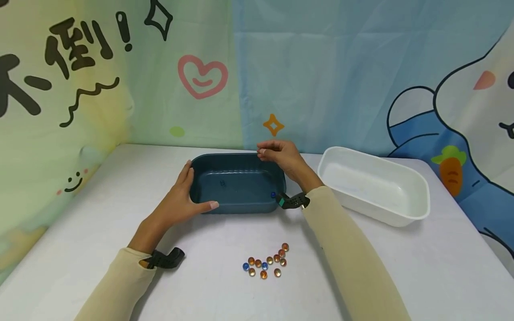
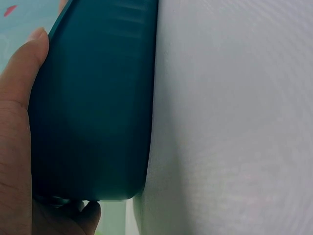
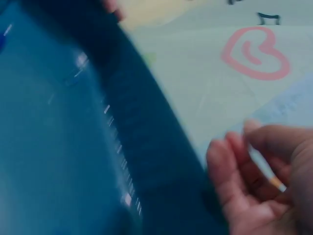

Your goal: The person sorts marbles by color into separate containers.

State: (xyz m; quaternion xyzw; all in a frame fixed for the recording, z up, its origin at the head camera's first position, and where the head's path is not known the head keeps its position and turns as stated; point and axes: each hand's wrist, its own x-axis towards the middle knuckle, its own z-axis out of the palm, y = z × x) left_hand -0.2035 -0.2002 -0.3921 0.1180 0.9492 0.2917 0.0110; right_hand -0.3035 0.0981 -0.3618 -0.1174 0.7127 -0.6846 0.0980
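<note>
My left hand [image 1: 176, 196] grips the left end of a dark blue rectangular basin [image 1: 237, 208], thumb on the near rim and fingers along the end. In the left wrist view, the thumb [image 2: 22, 68] lies at the rim of the basin [image 2: 98, 98]. A blue glass marble [image 1: 273, 195] sits inside by the near right corner. Over the far right rim is my right hand [image 1: 283, 156], its fingers loosely curled. The right wrist view shows its thumb [image 3: 274, 137] close to the fingertips, with a gap between them and nothing visibly held.
Several amber, clear and blue glass marbles [image 1: 270, 260] lie scattered on the white tabletop [image 1: 201, 276] in front of the basin. A white rectangular basin [image 1: 385, 211] stands at the right, angled. A printed cloth backdrop [image 1: 313, 80] rises behind the table.
</note>
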